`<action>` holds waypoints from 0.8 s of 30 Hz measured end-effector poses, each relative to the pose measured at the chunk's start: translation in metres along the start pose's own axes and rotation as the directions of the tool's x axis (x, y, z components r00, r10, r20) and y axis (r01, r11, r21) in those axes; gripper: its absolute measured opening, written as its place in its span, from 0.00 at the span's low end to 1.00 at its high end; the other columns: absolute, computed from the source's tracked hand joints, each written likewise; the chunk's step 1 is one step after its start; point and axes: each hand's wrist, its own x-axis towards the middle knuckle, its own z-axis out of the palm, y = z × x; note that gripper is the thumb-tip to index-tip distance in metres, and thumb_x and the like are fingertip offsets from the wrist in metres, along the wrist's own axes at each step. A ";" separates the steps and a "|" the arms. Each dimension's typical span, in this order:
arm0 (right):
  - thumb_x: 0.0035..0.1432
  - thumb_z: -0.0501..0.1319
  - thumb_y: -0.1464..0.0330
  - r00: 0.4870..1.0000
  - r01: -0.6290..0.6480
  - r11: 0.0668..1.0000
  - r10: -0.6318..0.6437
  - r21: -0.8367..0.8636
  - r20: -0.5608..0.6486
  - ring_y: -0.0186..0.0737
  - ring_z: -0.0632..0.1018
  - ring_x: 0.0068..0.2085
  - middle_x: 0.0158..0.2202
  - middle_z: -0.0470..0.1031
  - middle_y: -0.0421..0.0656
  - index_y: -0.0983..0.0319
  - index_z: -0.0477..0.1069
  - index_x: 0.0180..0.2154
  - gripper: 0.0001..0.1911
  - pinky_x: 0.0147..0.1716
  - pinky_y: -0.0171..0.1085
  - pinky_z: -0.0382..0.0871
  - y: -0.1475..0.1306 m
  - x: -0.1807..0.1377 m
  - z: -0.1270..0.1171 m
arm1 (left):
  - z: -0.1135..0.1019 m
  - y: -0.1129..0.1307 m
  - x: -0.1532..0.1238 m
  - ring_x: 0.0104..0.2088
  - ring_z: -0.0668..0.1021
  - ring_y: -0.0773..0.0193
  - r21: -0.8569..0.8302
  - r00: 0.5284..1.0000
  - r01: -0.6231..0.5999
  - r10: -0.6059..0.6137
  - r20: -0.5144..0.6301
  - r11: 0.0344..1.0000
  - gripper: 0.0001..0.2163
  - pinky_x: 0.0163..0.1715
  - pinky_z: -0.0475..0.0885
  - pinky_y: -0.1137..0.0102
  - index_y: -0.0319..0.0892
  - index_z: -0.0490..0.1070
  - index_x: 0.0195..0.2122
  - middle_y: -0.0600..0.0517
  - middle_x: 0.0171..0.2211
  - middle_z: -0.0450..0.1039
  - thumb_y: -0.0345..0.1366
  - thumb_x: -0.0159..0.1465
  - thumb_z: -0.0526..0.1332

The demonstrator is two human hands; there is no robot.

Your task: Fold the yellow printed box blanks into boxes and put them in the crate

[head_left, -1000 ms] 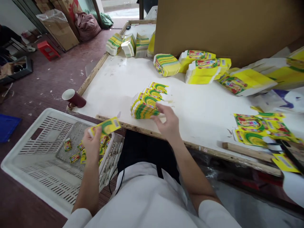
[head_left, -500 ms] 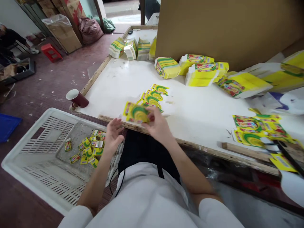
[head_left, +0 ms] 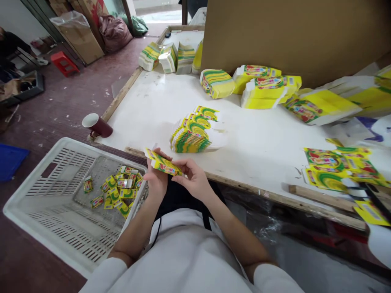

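Note:
Between my two hands, just off the table's front edge, is a small yellow and green printed carton, tilted and partly opened out. My right hand pinches its right end between thumb and fingers. My left hand is closed around its left part, with the fingers behind it and partly hidden. On the white table, right beyond my hands, a fanned stack of flat cartons lies with the same print. Below and left of my left hand, a white plastic basket holds several folded small cartons.
A maroon mug lies tilted at the table's left corner. Bundles of flat cartons line the back, before a brown cardboard panel. More flat cartons and a wooden strip are at right. A red stool stands on the floor.
The carton in my right hand has come down and toward me, off the table. My left hand, empty and spread before, has closed on its left part. The fanned stack shows fully.

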 end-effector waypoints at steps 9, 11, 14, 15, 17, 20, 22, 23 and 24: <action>0.37 0.79 0.60 0.962 -0.207 0.930 0.250 0.305 -0.109 0.34 0.77 0.28 0.27 0.78 0.36 0.60 0.74 0.27 0.18 0.33 0.37 0.76 -0.003 0.004 -0.002 | -0.007 -0.002 -0.004 0.31 0.80 0.68 0.119 0.985 0.003 0.018 -0.171 0.993 0.14 0.35 0.76 0.74 0.43 0.79 0.31 0.54 0.31 0.79 0.46 0.51 0.75; 0.37 0.78 0.60 0.957 -0.178 0.937 0.236 0.301 -0.168 0.35 0.77 0.26 0.25 0.78 0.36 0.60 0.74 0.27 0.18 0.31 0.38 0.76 -0.001 0.004 -0.001 | -0.006 -0.004 -0.006 0.28 0.79 0.69 0.134 0.988 0.075 -0.055 -0.146 0.988 0.14 0.32 0.75 0.74 0.42 0.79 0.30 0.53 0.28 0.79 0.48 0.54 0.72; 0.38 0.78 0.60 0.970 -0.126 0.969 0.165 0.213 -0.177 0.37 0.77 0.27 0.25 0.78 0.36 0.59 0.74 0.26 0.17 0.31 0.39 0.76 0.001 0.002 0.001 | -0.011 -0.003 -0.007 0.25 0.76 0.70 0.187 0.991 0.089 -0.068 -0.119 0.978 0.14 0.29 0.73 0.75 0.41 0.78 0.27 0.54 0.26 0.78 0.48 0.57 0.70; 0.40 0.77 0.60 0.977 -0.081 0.986 0.108 0.147 -0.184 0.37 0.77 0.27 0.25 0.77 0.37 0.60 0.75 0.26 0.16 0.31 0.39 0.76 0.002 0.001 0.000 | -0.014 0.000 -0.005 0.26 0.77 0.70 0.221 0.993 0.078 -0.056 -0.104 0.972 0.14 0.31 0.73 0.75 0.41 0.78 0.27 0.54 0.26 0.78 0.47 0.58 0.70; 0.48 0.74 0.61 0.979 0.070 0.995 -0.083 -0.076 -0.188 0.38 0.78 0.29 0.28 0.78 0.39 0.59 0.77 0.29 0.11 0.32 0.39 0.74 -0.001 0.000 -0.007 | -0.023 0.011 0.001 0.36 0.80 0.65 0.310 0.998 0.049 -0.036 -0.046 0.949 0.14 0.40 0.75 0.71 0.42 0.79 0.33 0.52 0.34 0.80 0.50 0.61 0.67; 0.62 0.64 0.69 0.921 0.342 0.799 -0.389 -0.494 0.009 0.40 0.78 0.37 0.35 0.79 0.43 0.56 0.81 0.37 0.06 0.38 0.40 0.73 -0.010 0.002 -0.027 | -0.036 0.041 0.015 0.60 0.73 0.52 0.487 0.992 -0.084 0.025 0.126 0.869 0.30 0.59 0.67 0.59 0.47 0.72 0.55 0.45 0.57 0.73 0.62 0.60 0.59; 0.66 0.58 0.73 0.864 0.487 0.625 -0.446 -0.610 0.233 0.41 0.77 0.40 0.38 0.80 0.45 0.54 0.81 0.42 0.13 0.42 0.42 0.73 -0.017 0.003 -0.039 | -0.039 0.057 0.020 0.67 0.63 0.45 0.647 0.951 -0.211 0.000 0.310 0.733 0.44 0.65 0.57 0.52 0.46 0.62 0.64 0.41 0.65 0.63 0.65 0.51 0.65; 0.67 0.57 0.72 0.837 0.538 0.570 -0.448 -0.622 0.313 0.41 0.77 0.41 0.39 0.80 0.44 0.52 0.80 0.44 0.14 0.43 0.43 0.73 -0.019 0.004 -0.043 | -0.038 0.061 0.021 0.67 0.63 0.42 0.717 0.917 -0.267 -0.060 0.395 0.644 0.49 0.66 0.56 0.50 0.45 0.60 0.66 0.39 0.66 0.62 0.63 0.46 0.70; 0.68 0.57 0.71 0.821 0.565 0.541 -0.444 -0.623 0.358 0.42 0.77 0.42 0.40 0.81 0.44 0.51 0.80 0.45 0.14 0.44 0.44 0.73 -0.019 0.003 -0.043 | -0.035 0.062 0.020 0.66 0.65 0.40 0.771 0.881 -0.308 -0.140 0.452 0.557 0.51 0.65 0.57 0.49 0.43 0.59 0.66 0.38 0.65 0.63 0.58 0.43 0.74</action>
